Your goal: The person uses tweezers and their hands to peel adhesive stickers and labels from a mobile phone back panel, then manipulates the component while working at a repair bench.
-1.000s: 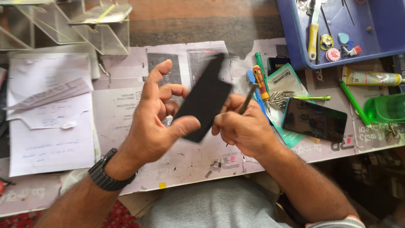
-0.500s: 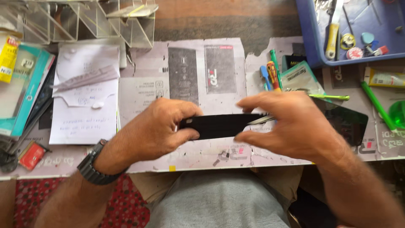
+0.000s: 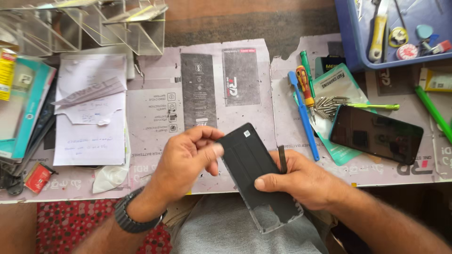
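Both hands hold a flat black phone panel (image 3: 252, 164), its dark inner face up, slanting from upper left to lower right over my lap. My left hand (image 3: 183, 162) grips its upper left edge with thumb and fingers. My right hand (image 3: 301, 181) clamps the right side, thumb pressed on the panel's face, and also carries a thin dark tool (image 3: 282, 159) between the fingers, sticking up past the panel's edge.
A second dark phone (image 3: 376, 132) lies on a teal packet to the right, beside blue, orange and green screwdrivers (image 3: 305, 96). A blue tray (image 3: 348, 42) of small tools stands at the top right. Papers (image 3: 89, 113) and clear acrylic racks (image 3: 94, 23) fill the left.
The panel has turned from lying level across both hands to a diagonal slant. My right hand has slid down to its lower right side; the view has shifted slightly.
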